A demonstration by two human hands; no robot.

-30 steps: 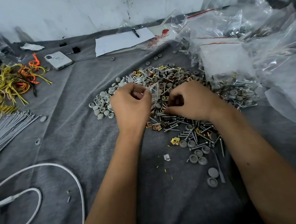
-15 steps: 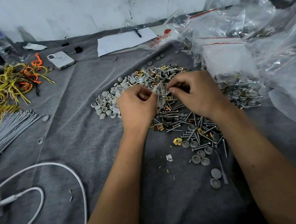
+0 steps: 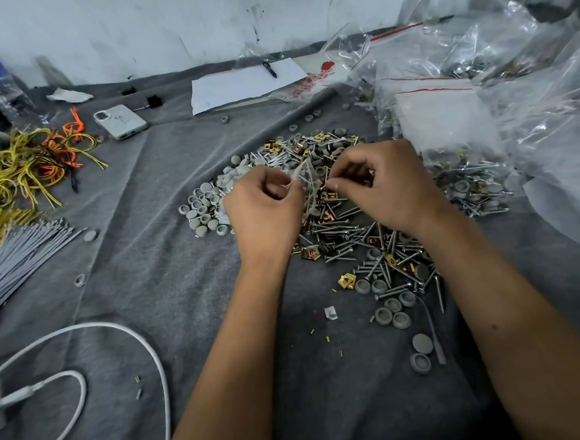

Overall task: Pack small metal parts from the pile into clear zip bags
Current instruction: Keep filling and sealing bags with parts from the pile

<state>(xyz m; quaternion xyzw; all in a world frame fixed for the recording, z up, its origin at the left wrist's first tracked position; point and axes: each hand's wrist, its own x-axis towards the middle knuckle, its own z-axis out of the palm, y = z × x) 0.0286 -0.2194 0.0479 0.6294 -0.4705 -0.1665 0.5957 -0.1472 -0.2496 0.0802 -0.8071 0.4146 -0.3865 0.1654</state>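
Pinching a small clear bag (image 3: 305,184) by its edge, the left hand (image 3: 263,208) hovers over the pile (image 3: 337,223) of screws, brass clips and grey caps at the middle of the worktop (image 3: 170,297), which is covered in grey cloth. The right hand (image 3: 386,189) is just beside it, fingers curled, thumb and forefinger pinching the bag's other edge; a brass-coloured part shows inside its curled fingers, though what it is cannot be told. The bag hangs between the two hands, above the pile. Left of the pile lie grey caps (image 3: 205,208) in a cluster. More clear bags (image 3: 478,79), some with red zip lines, are heaped at the right rear, a few holding parts. At the left lie yellow and orange ties (image 3: 27,162), a bundle of grey ties (image 3: 16,252), a phone (image 3: 120,121) and a white cable (image 3: 118,335). A paper sheet (image 3: 238,86) with a pen (image 3: 269,68) on it lies near the wall.
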